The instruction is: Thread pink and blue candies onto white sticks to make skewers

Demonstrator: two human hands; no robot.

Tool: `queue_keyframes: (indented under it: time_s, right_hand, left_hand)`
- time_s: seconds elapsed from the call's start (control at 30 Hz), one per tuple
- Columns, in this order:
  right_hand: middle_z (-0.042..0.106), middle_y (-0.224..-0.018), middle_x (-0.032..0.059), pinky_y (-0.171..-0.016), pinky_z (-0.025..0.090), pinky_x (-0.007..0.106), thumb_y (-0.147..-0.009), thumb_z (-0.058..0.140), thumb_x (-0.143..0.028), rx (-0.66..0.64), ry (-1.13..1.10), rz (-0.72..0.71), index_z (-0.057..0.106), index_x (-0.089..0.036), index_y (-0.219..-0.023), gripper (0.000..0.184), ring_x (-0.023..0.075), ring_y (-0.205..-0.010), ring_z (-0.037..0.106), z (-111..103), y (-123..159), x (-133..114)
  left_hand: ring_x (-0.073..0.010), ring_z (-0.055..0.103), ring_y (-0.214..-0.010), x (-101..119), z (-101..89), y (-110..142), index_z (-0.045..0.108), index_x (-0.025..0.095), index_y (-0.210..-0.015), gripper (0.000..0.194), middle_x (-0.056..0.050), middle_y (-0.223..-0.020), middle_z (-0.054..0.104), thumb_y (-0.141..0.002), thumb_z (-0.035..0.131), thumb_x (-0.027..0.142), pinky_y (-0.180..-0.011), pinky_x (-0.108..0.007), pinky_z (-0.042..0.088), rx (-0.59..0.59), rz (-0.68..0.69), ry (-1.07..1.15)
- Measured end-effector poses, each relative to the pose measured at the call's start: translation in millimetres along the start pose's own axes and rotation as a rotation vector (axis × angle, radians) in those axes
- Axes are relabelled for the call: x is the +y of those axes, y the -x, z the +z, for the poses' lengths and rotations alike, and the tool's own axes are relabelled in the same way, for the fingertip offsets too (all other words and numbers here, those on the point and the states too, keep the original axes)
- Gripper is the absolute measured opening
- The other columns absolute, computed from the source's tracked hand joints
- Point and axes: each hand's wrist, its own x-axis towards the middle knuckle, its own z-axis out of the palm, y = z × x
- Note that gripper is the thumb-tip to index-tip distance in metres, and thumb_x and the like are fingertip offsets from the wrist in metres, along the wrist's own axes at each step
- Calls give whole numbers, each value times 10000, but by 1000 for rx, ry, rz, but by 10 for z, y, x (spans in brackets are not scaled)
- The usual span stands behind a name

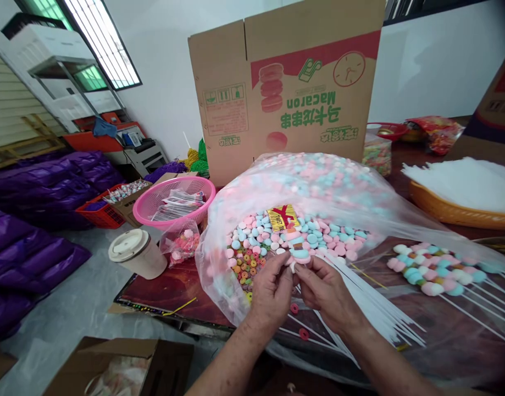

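Both my hands meet over the front of a large clear plastic bag (213, 264) of pink, blue and white marshmallows (318, 236). Between the fingertips of my left hand (273, 286) and my right hand (328, 289) is a marshmallow skewer (300, 254), a short stack of pink, blue and brown pieces; its lower end is hidden by my fingers. Small gummy rings (246, 267) lie left of my hands. Long white sticks (371, 305) fan out under my right hand. Behind the stack sits a yellow-and-red packet (282, 218).
Finished-looking marshmallow skewers (436, 269) lie to the right. A basket (462, 208) of white sleeves stands beyond them. On the left are a lidded cup (134, 253) near the table edge and a pink basket (173, 201). A tall cardboard box (231, 60) stands behind the bag.
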Motion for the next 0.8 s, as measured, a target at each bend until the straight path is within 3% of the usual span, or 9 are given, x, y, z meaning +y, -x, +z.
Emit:
queue_keyframes:
  time_s: [0.1,0.17,0.37,0.47,0.57,0.67,0.8]
  right_hand:
    - [549,-578,-57,-329,141,161,-730,620,-367,-147,-34,84,496,-174,-731,230,-4,-317,235,-67,47,-74]
    - [567,-624,-46,-340,137,159,-742,615,-351,-192,-40,115,508,-171,-760,210,-9,-329,246,-114,66,-115]
    - [569,-641,-41,-346,125,160,-724,643,-391,-174,-32,114,519,-163,-774,265,-19,-337,242,-144,80,-133]
    - [544,-576,-52,-338,114,160,-709,648,-424,-124,-13,109,501,-162,-738,302,-17,-323,231,-127,71,-105]
    - [537,-573,-58,-339,117,157,-710,648,-423,-172,12,150,496,-165,-738,300,-16,-325,224,-152,60,-92]
    - [540,-593,-55,-341,129,159,-722,638,-418,-184,66,135,501,-165,-737,288,-12,-334,228,-197,48,-101]
    - [532,-581,-54,-383,263,167,-681,676,-395,-29,167,-61,552,-169,-755,268,30,-413,362,-175,20,-79]
  left_hand:
    - [-134,604,-651,68,-50,-17,579,178,-1099,347,-46,-804,669,-759,600,240,-649,-279,495,-148,-184,319]
    - [-115,588,-601,107,-64,-28,590,180,-1073,358,-24,-751,663,-723,644,231,-617,-260,489,-172,-233,436]
    - [-163,615,-827,107,-61,-12,661,182,-957,241,-44,-896,674,-728,647,253,-777,-286,490,-19,-234,346]
    - [-180,612,-862,77,-72,12,623,196,-1066,343,-65,-973,660,-727,651,239,-782,-299,493,-127,-197,318]
    - [-156,623,-736,45,-85,10,582,204,-1128,445,-59,-910,670,-695,682,230,-681,-286,513,-220,-247,418]
    - [-125,611,-664,29,-86,-15,647,174,-1001,365,-38,-818,679,-646,719,223,-635,-252,511,-133,-336,463]
    - [-139,620,-700,61,-43,-21,679,150,-859,273,-33,-784,687,-605,740,231,-679,-271,523,-1,-400,465]
